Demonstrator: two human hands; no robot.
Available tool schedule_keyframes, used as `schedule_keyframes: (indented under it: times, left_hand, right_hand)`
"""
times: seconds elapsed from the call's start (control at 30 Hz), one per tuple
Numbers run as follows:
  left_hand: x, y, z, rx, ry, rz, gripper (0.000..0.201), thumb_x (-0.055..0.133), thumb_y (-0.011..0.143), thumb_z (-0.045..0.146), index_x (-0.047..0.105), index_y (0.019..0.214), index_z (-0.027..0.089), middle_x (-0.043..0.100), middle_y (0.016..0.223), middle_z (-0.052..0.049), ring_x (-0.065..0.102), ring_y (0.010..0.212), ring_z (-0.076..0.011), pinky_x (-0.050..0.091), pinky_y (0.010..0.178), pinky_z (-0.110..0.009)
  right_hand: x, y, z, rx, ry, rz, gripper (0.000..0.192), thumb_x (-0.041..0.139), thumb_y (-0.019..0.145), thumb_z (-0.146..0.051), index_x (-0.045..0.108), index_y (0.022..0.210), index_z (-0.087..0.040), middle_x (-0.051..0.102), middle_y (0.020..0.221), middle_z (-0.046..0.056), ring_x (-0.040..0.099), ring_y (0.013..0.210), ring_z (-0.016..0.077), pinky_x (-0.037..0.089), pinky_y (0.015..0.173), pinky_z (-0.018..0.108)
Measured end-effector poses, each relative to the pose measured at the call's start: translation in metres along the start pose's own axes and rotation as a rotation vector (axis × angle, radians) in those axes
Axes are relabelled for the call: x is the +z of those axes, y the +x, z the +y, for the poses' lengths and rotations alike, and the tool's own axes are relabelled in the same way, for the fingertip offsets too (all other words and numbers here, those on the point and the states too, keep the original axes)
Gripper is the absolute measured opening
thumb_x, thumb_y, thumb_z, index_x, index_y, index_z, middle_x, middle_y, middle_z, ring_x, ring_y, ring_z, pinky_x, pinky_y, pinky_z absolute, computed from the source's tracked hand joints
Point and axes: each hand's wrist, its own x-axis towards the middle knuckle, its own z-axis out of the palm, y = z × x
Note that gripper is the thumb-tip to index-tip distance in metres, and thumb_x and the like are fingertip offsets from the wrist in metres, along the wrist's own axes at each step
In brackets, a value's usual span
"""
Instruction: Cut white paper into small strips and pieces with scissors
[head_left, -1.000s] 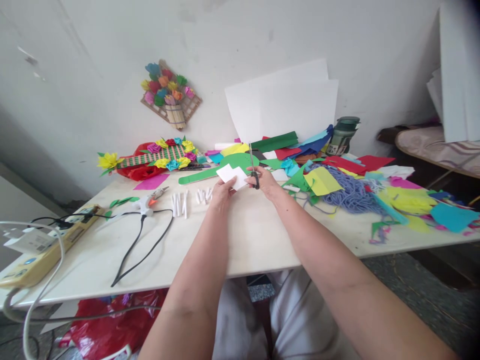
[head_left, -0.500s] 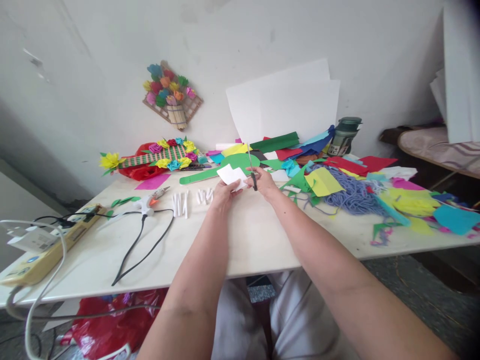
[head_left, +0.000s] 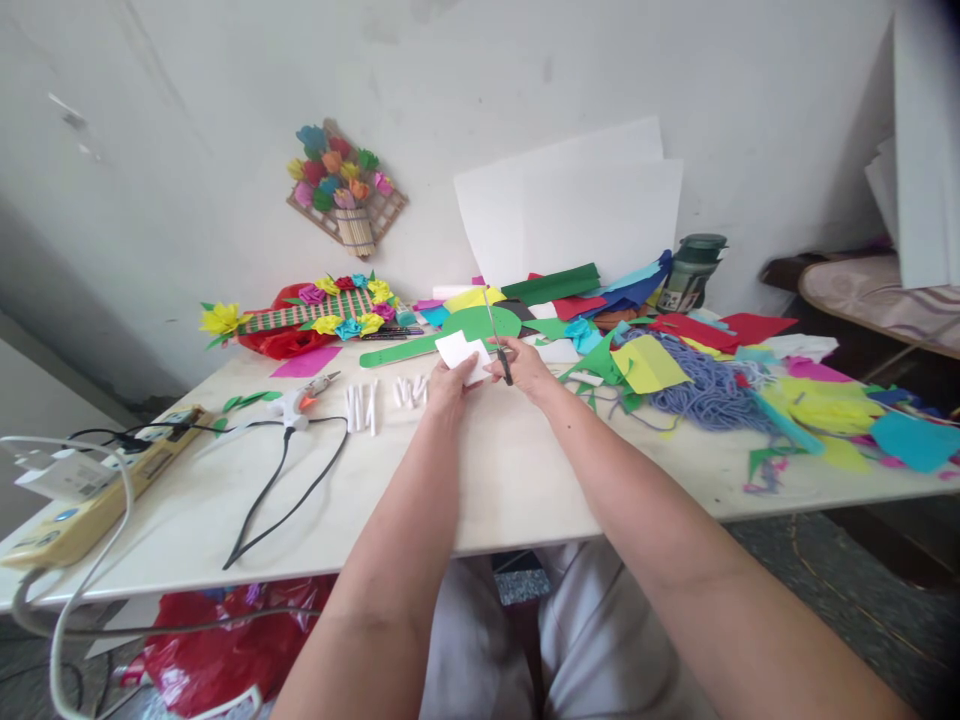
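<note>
Currently we hold a white paper piece (head_left: 465,356) in our left hand (head_left: 448,384), the fingers (head_left: 469,378) clamped on its near edge so that the sheet stands raised off the worktop (head_left: 517,470) and presents a free edge to the blades. Our right hand (head_left: 527,366) grips the scissors (head_left: 498,347), its fingers closed through and around the dark handles; the blades point up and away from us, just beside the right edge of the paper. We judge that this grip keeps the sheet taut and the cutting line in view. Whether the blades touch the paper cannot be told at this size.

Positions relative to the fingers:
- Just left of the left hand: a row of small white paper rolls (head_left: 373,401), lying flat on the worktop.
- Further left: a glue gun (head_left: 298,403), laid on its side with its black cable (head_left: 279,478) trailing toward us, well apart from both hands.
- Directly beyond the fingers: a green paper cut-out (head_left: 450,332).
- Right of the right hand: loose coloured paper scraps (head_left: 646,361) and a heap of blue yarn (head_left: 705,386), near but not touching.
- Far left, at the worktop edge: a power strip (head_left: 82,495).
</note>
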Motion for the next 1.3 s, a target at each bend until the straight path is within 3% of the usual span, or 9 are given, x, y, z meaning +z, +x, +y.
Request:
schedule_keyframes:
  times: [0.2,0.37,0.5,0.67,0.93,1.3]
  left_hand:
    - [0.001,-0.003,0.003,-0.028,-0.064,-0.044,0.042,0.076,0.055,0.018,0.063,0.095,0.014,0.068,0.088,-0.007,0.064,0.069,-0.0151,0.051,0.064,-0.027]
    - [-0.001,0.0,0.006,-0.061,-0.163,0.014,0.033,0.073,0.059,0.012,0.064,0.091,0.014,0.069,0.082,-0.006,0.064,0.068,-0.014,0.051,0.063,-0.024]
    - [-0.006,0.004,0.008,-0.043,-0.255,0.073,0.027,0.069,0.064,0.01,0.064,0.091,0.014,0.068,0.085,-0.006,0.064,0.069,-0.0133,0.052,0.061,-0.022]
    - [-0.006,0.001,0.013,-0.018,-0.292,0.082,0.034,0.068,0.067,0.011,0.062,0.1,0.018,0.067,0.095,-0.006,0.063,0.071,-0.0123,0.052,0.058,-0.021]
    - [-0.006,0.001,0.015,-0.004,-0.303,0.111,0.036,0.068,0.07,0.017,0.06,0.104,0.019,0.067,0.096,-0.005,0.063,0.071,-0.0108,0.054,0.06,-0.021]
    - [-0.006,0.001,0.017,-0.004,-0.302,0.153,0.028,0.066,0.072,0.015,0.06,0.099,0.018,0.067,0.096,-0.005,0.063,0.086,-0.0142,0.054,0.072,-0.024]
  right_hand:
    - [-0.001,0.002,0.0,0.007,0.017,0.046,0.05,0.075,0.053,-0.023,0.054,0.098,-0.015,0.053,0.054,-0.009,0.052,0.043,0.0063,0.041,0.044,0.019]
    - [-0.004,0.0,-0.009,0.073,-0.007,0.12,0.036,0.071,0.065,-0.03,0.051,0.091,-0.015,0.054,0.051,-0.007,0.049,0.038,0.0058,0.036,0.038,0.017]
    - [-0.009,-0.003,-0.012,0.108,-0.102,0.031,0.029,0.066,0.072,-0.039,0.052,0.08,-0.015,0.054,0.048,-0.004,0.047,0.035,0.0053,0.031,0.033,0.016]
    - [-0.013,-0.003,-0.005,0.146,-0.24,-0.106,0.033,0.063,0.073,-0.044,0.052,0.082,-0.014,0.06,0.053,0.0,0.052,0.039,0.0071,0.029,0.032,0.015]
    - [-0.012,-0.005,-0.008,0.168,-0.348,-0.261,0.032,0.06,0.075,-0.045,0.052,0.079,-0.014,0.061,0.058,0.001,0.053,0.039,0.0075,0.029,0.031,0.016]
    - [-0.015,-0.007,-0.011,0.17,-0.397,-0.349,0.034,0.06,0.074,-0.048,0.052,0.077,-0.015,0.062,0.059,0.001,0.053,0.04,0.0072,0.032,0.032,0.015]
